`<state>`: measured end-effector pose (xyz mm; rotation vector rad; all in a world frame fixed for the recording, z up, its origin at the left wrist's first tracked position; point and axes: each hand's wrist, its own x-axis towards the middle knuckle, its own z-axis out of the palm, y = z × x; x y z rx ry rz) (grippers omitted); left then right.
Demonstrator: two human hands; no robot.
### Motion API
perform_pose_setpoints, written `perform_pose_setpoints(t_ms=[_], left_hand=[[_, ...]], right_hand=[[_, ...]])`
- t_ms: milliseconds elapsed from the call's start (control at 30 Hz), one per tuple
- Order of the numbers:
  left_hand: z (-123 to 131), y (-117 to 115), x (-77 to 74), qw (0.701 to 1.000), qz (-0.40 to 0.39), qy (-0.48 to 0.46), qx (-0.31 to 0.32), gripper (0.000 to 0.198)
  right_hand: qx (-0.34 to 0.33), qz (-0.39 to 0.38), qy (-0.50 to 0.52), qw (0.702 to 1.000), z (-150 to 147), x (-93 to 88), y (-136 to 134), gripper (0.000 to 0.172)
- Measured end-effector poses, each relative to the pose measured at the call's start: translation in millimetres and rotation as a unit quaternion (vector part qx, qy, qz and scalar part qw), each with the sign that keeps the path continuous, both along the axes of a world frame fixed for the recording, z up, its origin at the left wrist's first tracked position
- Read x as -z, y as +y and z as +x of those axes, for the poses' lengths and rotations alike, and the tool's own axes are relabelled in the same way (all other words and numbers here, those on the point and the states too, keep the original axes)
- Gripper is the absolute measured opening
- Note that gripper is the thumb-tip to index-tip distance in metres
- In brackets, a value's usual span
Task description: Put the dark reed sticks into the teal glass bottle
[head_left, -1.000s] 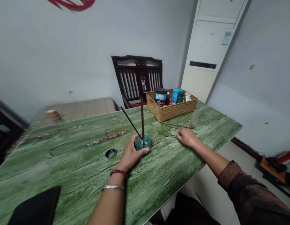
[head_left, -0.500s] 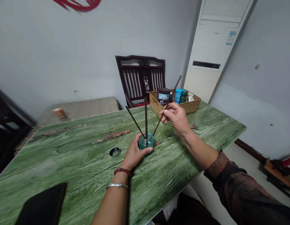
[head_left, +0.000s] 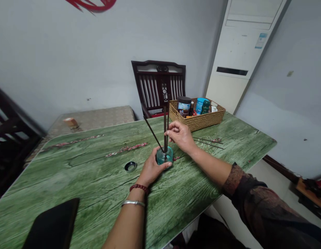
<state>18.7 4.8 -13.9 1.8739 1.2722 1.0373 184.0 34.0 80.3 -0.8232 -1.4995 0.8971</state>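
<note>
Now R hand [head_left: 181, 138] pinches a dark stick [head_left: 168, 112], axis approx. vert., tip by the mouth of the teal bottle [head_left: 164, 159], on the surface [head_left: 98, 186] just L of that hand, w/ L hand [head_left: 151, 169] gripping the bottle.

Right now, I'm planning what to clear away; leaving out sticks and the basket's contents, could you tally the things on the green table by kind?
Teal bottle, in the left hand: 1
Round black-rimmed piece: 1
Woven basket: 1
Flat black object: 1
Total: 4
</note>
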Motion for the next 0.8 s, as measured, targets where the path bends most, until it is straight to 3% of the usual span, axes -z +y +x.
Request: perform_pose_setpoints(t_ms=[167,333,433,533,700,800], left_hand=[[-0.4,0.6,-0.1,1.000,0.008,-0.006,0.007,0.074],[-1.2,2.9,1.1,1.000,0.003,0.008,0.005,0.075],[-1.6,3.4,1.2,1.000,-0.003,0.015,0.003,0.075],[-1.8,3.4,0.4,1.000,-0.011,0.018,-0.004,0.077],[-2.3,3.8,-0.2,1.000,-0.009,0.020,-0.007,0.075],[-3.1,4.6,1.7,1.000,-0.003,0.025,-0.008,0.075]], right_hand=[[0.071,-0.001,-0.104,0.992,1.4,18.4,-8.4,0.013],[0.181,0.015,-0.223,0.958,58.4,35.7,-22.8,0.019],[0.265,0.009,-0.327,0.907,112.0,51.2,-20.4,0.023],[0.287,-0.038,-0.452,0.844,151.1,67.0,-14.0,0.031],[0.260,-0.099,-0.597,0.752,162.6,81.0,-8.0,0.036],[0.250,-0.117,-0.634,0.722,158.5,81.7,-7.7,0.034]])
